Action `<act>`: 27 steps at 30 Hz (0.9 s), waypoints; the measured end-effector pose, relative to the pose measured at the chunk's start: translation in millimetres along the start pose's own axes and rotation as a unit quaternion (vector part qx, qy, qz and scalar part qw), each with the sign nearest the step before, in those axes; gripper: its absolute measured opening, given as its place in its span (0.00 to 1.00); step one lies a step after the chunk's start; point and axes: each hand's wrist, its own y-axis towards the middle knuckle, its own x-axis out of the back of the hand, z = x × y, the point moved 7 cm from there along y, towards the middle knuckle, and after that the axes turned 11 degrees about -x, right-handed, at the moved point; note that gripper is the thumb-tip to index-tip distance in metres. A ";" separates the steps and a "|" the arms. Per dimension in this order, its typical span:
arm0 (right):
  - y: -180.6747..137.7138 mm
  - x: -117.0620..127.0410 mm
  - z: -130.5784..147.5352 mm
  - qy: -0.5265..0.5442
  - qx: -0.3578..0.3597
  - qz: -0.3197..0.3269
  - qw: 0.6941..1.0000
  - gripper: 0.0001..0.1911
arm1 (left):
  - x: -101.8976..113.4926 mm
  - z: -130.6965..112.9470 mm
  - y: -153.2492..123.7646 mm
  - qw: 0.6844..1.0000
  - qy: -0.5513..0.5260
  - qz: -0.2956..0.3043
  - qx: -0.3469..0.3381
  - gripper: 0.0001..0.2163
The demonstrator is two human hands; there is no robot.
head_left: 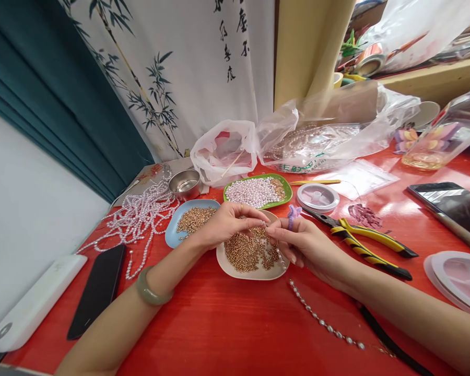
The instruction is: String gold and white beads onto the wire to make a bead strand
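Observation:
Over the white plate [223,263] of small gold beads [245,256], my two hands meet fingertip to fingertip. My left hand [233,222] is closed in a pinch, and what sits in its fingertips is too small to make out. Pinched in my right hand [297,237] is a beaded strand [317,317] of pearl-like and small gold beads, trailing down onto the red table [203,324]. A purple ring-like band [293,215] is on a right finger. The blue plate [171,232], also with gold beads, lies beside my left hand.
Behind my hands sits a green tray [289,189] of white and gold beads. Yellow-black pliers [360,245] and a spool [318,197] lie right. Pearl strands [141,211], a metal bowl [185,184] and a phone [97,292] are left. Plastic bags [225,149] line the back.

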 end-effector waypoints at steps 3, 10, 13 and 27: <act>-0.4 -0.5 0.7 -0.010 0.004 0.000 1.000 0.11 | 0.7 3.7 0.3 0.999 -0.030 -0.013 0.009 0.07; 1.6 0.8 -1.3 -0.009 0.011 -0.004 1.000 0.11 | -3.4 8.8 0.6 0.998 -0.066 -0.005 0.019 0.05; 2.6 1.4 -3.3 -0.004 0.003 -0.002 1.000 0.10 | -5.2 8.4 0.3 0.997 -0.076 0.002 0.020 0.05; 0.8 1.4 -1.3 0.011 -0.010 -0.006 1.000 0.07 | -1.3 -3.4 -0.1 0.998 -0.037 -0.044 -0.026 0.02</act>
